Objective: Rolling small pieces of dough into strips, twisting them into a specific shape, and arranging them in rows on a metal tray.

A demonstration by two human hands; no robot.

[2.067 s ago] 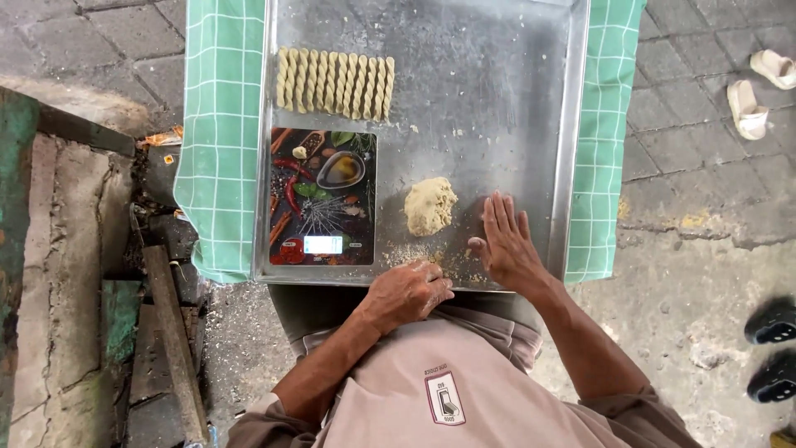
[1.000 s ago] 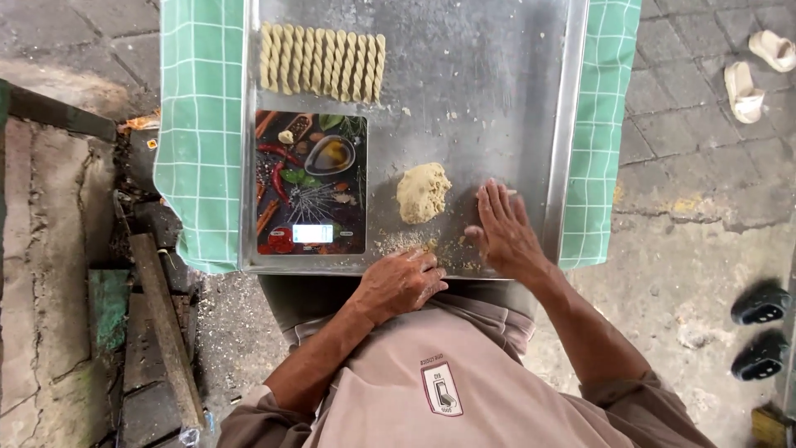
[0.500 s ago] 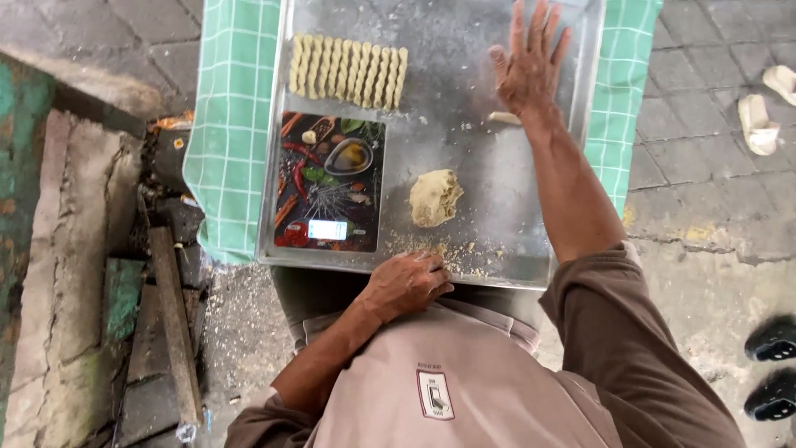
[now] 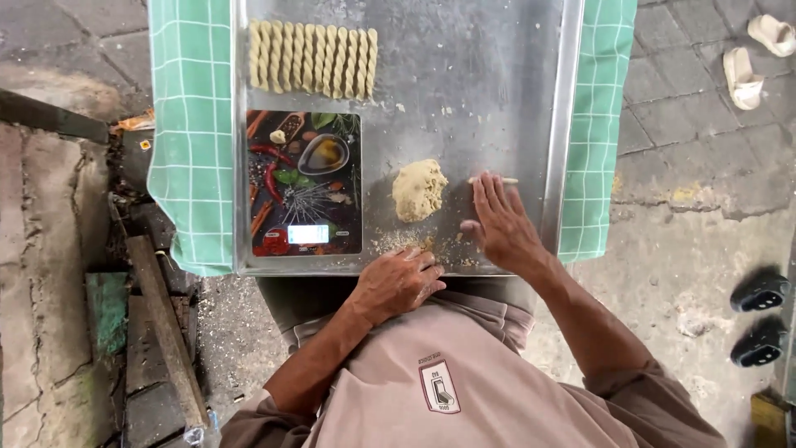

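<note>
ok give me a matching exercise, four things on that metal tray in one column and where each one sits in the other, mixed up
Things:
1. twisted dough sticks
2. kitchen scale
3. dough lump
4. thin dough strand

Places:
A. at the right hand's fingertips
B. mid-tray, left of the right hand
C. in a row at the tray's far left
D. near left corner, below the row

Pairs: 1-C, 2-D, 3-B, 4-A

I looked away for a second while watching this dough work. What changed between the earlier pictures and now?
The right hand, stretched far up the metal tray half a second ago, has pulled back toward the body, rolling a thin dough strip under its fingertips. The left hand, dough lump, scale and twisted sticks stayed put.
</note>
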